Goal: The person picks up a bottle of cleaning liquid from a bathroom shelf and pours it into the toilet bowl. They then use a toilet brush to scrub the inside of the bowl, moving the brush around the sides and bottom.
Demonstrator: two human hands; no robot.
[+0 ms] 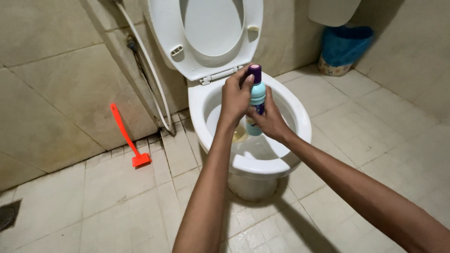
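Over the open white toilet bowl [300,122] I hold a teal cleaner bottle [257,95] with a purple cap [255,73]. My right hand [269,122] grips the bottle's lower body. My left hand [236,96] wraps its upper part, fingers at the cap. The bottle stands nearly upright above the bowl's water. The toilet seat and lid [206,33] are raised against the wall.
An orange long-handled brush [128,137] leans on the tiled wall at left. A white hose [150,65] runs down beside the toilet. A blue bin [344,47] stands in the far right corner. A floor drain [7,214] sits at the left edge.
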